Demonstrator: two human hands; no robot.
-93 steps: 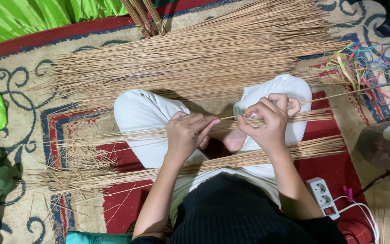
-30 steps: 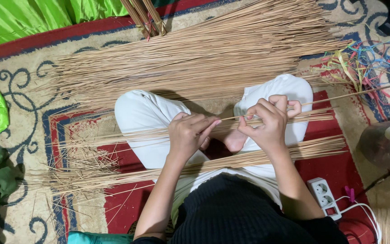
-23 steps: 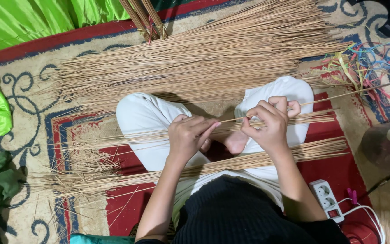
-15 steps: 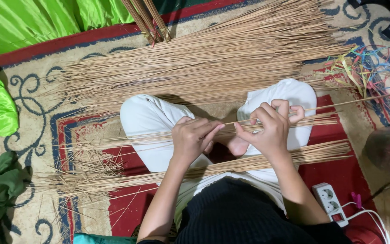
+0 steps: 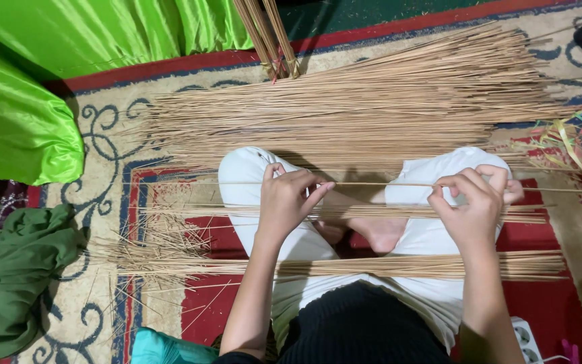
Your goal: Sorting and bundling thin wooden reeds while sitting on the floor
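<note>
I sit cross-legged in white trousers on a patterned rug. My left hand point(image 5: 291, 199) and my right hand point(image 5: 474, 202) are spread apart and pinch the same thin tan stick point(image 5: 385, 184), stretched level between them above my knees. A small bundle of sticks point(image 5: 345, 211) lies across my legs just below it. Another bundle point(image 5: 412, 266) rests over my lap nearer my body. A big pile of long tan sticks point(image 5: 358, 108) is spread on the rug in front of my knees.
Bright green satin cloth point(image 5: 28, 101) covers the upper left. A dark green cloth point(image 5: 8, 276) is crumpled at the left. Coloured plastic strips point(image 5: 577, 138) lie at the right. A white power strip point(image 5: 528, 340) sits by my right hip. Tied sticks point(image 5: 267, 34) stand at the top.
My hands, close together over my lap before, have moved apart along one stick. The camera has moved in closer.
</note>
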